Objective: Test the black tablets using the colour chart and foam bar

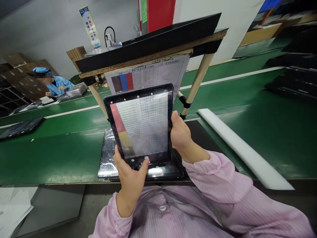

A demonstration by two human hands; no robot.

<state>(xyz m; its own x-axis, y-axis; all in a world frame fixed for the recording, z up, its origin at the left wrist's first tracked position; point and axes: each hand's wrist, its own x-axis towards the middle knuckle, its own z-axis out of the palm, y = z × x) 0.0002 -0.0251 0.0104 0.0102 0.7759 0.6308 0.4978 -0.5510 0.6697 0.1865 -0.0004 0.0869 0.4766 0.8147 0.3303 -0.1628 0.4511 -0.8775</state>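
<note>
Between my two hands a tablet (146,125) is held up, tilted, its camera screen showing a blurred printed chart. My left hand (130,173) grips its lower left corner, with the thumb on the screen by the shutter button. Along the right edge my right hand (182,134) is wrapped round the frame, its fingers hidden behind. Beyond the tablet a printed sheet (170,71) with colour blocks hangs under a shelf. Below, a film-wrapped flat device (107,158) lies on the bench, and another dark device (163,172) rests partly hidden under the tablet.
A raised black-edged shelf (153,46) stands on pale posts (198,82). A long white foam strip (242,145) lies at right on the green bench (61,155). Dark tablets (22,127) lie at left, more at right. A co-worker (54,82) sits at far left.
</note>
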